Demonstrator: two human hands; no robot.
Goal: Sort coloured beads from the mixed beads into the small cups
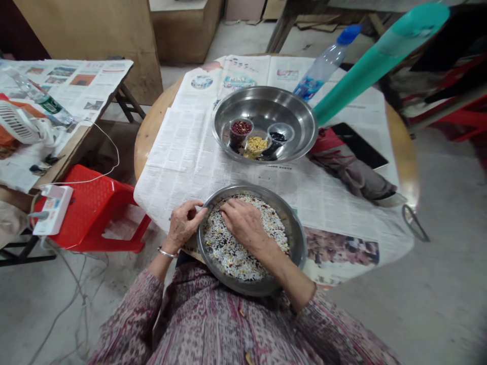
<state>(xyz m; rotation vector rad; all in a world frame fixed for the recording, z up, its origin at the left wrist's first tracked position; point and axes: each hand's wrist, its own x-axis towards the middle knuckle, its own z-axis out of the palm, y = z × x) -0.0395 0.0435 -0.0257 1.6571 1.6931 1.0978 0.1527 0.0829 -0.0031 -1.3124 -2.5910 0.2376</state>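
Near basin, a round silver metal one [297, 234], sits at the near edge of the newspaper-covered round wooden worktop [145, 148], right in front of the person. In it: a spread layer of white grains mixed with black, yellow and dark red pieces [238, 259].

Right hand [245, 223]: over the mix, fingers bent down, fingertips in it. Can't tell if it's pinching a piece. Left hand [186, 223]: at the left rim, thumb and forefinger curled close together; can't tell if they hold anything.

Far basin, wider, silver metal [266, 104], carries three clear plastic cups: dark red beans [241, 126], yellow pieces [256, 144], black pieces [278, 136].

Progress, my read: part-way. Each cup looks to hold one colour. Near basin looks far from uniform: plenty of black, scattered yellow, some red among the white.
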